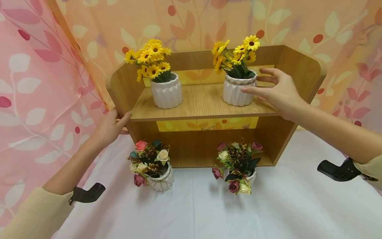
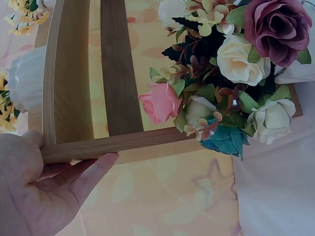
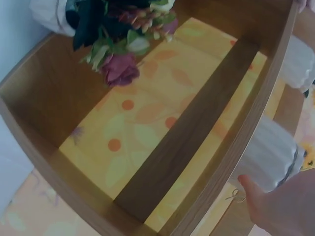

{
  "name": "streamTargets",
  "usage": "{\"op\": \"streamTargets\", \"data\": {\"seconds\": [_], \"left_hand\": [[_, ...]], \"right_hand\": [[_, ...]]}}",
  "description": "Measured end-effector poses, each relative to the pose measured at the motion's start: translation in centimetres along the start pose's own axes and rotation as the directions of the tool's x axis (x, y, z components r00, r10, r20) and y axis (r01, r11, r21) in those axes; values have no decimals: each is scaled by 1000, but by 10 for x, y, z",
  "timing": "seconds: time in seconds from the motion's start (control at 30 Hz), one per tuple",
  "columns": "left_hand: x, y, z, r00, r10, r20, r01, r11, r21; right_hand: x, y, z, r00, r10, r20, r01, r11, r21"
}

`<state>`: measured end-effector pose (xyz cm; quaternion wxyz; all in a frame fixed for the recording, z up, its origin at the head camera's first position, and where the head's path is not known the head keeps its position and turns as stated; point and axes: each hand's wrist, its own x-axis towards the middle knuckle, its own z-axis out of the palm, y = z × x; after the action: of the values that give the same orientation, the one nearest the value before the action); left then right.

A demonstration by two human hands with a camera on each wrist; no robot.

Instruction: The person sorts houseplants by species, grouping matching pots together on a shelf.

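Observation:
My left hand point(image 1: 108, 127) grips the left side of the two-tier wooden shelf point(image 1: 197, 114), thumb on the front edge and fingers on the outer side. On the upper board stand two white fluted pots of yellow daisy-like flowers, the left pot point(image 1: 166, 91) and the right pot point(image 1: 237, 94). My right hand point(image 1: 282, 91) is at the right pot, thumb across its front and the other fingers loosely spread by its right side. The right wrist view shows the thumb against the white pot point(image 3: 268, 155); the other fingers are out of sight there.
Before the lower tier, a white pot point(image 1: 162, 179) of mixed artificial roses stands at left and a rose arrangement point(image 1: 238, 162) at right. A white cloth point(image 1: 191, 212) covers the table. Patterned curtains point(image 1: 191, 23) hang behind and at the sides.

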<state>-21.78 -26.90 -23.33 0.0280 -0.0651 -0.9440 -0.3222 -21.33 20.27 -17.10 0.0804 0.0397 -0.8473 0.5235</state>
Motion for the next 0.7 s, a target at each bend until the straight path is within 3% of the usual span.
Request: {"op": "streamTargets", "data": {"seconds": [0.47,0.7], "left_hand": [[1,-1,0,1000,4,-2,-4,1000,-2],[1,-1,0,1000,-4,1,4,1000,-5]], "right_hand": [[-36,16,8,998,-58,-41,58,998,-1],[-51,35,12,977,-197,-86,201,979,39]]}}
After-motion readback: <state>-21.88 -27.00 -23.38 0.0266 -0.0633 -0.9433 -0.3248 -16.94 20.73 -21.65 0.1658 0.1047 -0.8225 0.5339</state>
